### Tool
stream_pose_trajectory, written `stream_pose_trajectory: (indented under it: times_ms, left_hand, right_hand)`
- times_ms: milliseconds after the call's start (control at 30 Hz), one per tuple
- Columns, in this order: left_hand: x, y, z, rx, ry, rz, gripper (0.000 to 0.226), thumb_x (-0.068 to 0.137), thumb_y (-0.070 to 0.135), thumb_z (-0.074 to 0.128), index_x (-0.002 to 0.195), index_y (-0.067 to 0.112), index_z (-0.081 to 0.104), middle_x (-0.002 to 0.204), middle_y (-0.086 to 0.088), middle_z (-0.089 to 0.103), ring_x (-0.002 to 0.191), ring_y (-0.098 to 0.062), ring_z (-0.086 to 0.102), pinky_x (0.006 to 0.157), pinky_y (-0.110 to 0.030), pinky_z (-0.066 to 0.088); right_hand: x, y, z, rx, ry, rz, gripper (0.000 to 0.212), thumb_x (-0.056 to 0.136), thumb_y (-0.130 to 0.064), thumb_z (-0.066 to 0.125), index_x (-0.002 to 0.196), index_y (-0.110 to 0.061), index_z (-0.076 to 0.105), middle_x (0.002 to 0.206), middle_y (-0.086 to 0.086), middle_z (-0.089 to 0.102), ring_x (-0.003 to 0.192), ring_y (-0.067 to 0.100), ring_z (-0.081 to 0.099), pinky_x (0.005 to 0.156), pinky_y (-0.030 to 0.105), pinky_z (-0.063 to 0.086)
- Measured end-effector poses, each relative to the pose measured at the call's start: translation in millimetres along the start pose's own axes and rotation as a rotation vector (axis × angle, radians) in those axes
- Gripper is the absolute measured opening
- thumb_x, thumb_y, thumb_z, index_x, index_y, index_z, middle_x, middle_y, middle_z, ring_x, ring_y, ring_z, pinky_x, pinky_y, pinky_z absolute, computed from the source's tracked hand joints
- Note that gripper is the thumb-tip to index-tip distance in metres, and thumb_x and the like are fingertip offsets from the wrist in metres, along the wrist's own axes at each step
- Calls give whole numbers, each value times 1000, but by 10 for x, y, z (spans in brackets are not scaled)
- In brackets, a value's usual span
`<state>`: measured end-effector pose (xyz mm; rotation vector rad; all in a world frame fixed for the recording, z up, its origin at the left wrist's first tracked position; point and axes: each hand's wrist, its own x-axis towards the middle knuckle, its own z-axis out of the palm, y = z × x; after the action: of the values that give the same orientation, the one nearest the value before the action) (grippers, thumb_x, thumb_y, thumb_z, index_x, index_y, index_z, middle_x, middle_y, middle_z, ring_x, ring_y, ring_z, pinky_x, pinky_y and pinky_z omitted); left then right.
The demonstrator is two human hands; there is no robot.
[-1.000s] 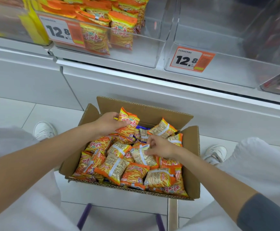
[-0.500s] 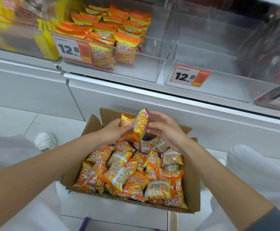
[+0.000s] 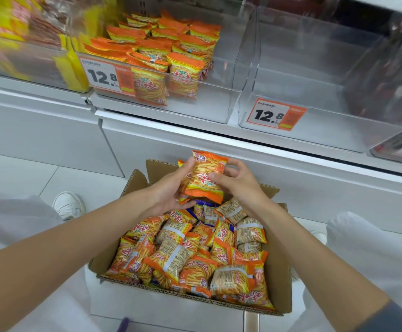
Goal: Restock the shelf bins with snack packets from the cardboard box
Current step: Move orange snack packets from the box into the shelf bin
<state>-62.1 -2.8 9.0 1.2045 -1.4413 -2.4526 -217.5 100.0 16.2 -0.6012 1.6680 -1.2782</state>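
An open cardboard box [image 3: 279, 279] on the floor holds several orange and yellow snack packets [image 3: 183, 255]. Above the box's far end, my left hand [image 3: 168, 190] grips a small stack of orange snack packets [image 3: 204, 176] from the left and below. My right hand [image 3: 238, 180] holds the same stack from the right, thumb on its front. On the shelf above, a clear bin [image 3: 209, 109] is partly filled with matching packets [image 3: 171, 49]. The clear bin to its right [image 3: 319, 125] has nothing visible in it.
Orange price tags reading 12.8 [image 3: 108, 76] [image 3: 275, 115] hang on the two bins. A bin of yellow packets [image 3: 10, 32] stands at the far left. White shoes [image 3: 68, 204] and white-clad knees flank the box on the tiled floor.
Both hands left the packets in the box and lifted a stack above its far end. The right hand came up to clasp the stack. The view tilted up toward the shelf.
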Motion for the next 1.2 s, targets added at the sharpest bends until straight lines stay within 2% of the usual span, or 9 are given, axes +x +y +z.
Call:
stream_pose_trajectory:
  times_ms: [233,333,400,633,733,833,967,1067,1200]
  left_hand:
    - [-9,140,-101,77,-51,42,59,76,50,72,126,23,57,119,-5,69,112,-19,64,92,-41,55]
    - [-1,157,-96,-3,27,97,49,81,21,76,125,15,54,118,-7,69,108,-20,67,82,-33,57]
    - [-14,212,-93,-117,41,142,48,81,15,74,125,12,54,119,-10,67,108,-21,67,83,-36,58]
    - [-347,867,-1,158,78,379,49,85,55,59,125,28,50,113,3,69,102,-15,66,100,-44,48]
    - [-472,1296,-29,362,114,451,105,64,82,63,147,30,28,135,8,58,122,-13,56,109,-44,39]
    - [-480,1720,-67,495,143,489,118,51,94,56,149,35,25,145,7,47,132,-19,46,111,-50,35]
    - [-143,2211,-249,416,132,544,106,61,91,51,146,28,38,147,-1,47,134,-21,46,113,-49,33]
    - [-59,2446,-274,522,194,591,63,94,55,43,141,13,47,139,-8,54,128,-23,50,110,-39,38]
    - [257,2605,-447,760,211,600,36,102,34,44,131,14,53,114,-1,59,109,-19,54,80,-27,44]
  right_hand:
    - [-3,-201,-91,-412,-274,-227,75,82,1,69,142,-38,45,127,8,54,99,16,62,72,33,58]
    - [-32,-273,-56,-492,-88,-356,83,82,-9,75,148,-36,32,141,-4,43,116,8,48,80,15,50]
    - [-49,-304,-45,-385,30,-272,82,80,-20,79,146,-32,32,140,-4,44,122,10,47,89,26,53]
    - [-97,-1016,12,-332,9,-304,79,84,-10,75,146,-25,30,122,5,61,98,10,67,75,20,55]
    - [-150,-1612,61,-553,-46,-452,83,83,-2,73,150,-21,28,113,-10,59,86,-13,63,72,8,50]
    - [-99,-2079,133,-748,-52,-600,57,83,-4,71,135,-19,52,109,-7,67,89,-5,65,84,19,54]
    - [138,-2407,164,-813,-21,-689,54,82,0,69,132,-14,54,115,0,66,101,14,65,95,31,51]
    - [385,-2448,155,-847,-13,-659,55,82,-4,71,132,-17,52,118,-1,64,104,14,64,97,33,50]
    - [722,-2348,170,-1061,41,-621,69,80,-21,75,142,-18,47,135,4,55,123,20,54,109,36,40]
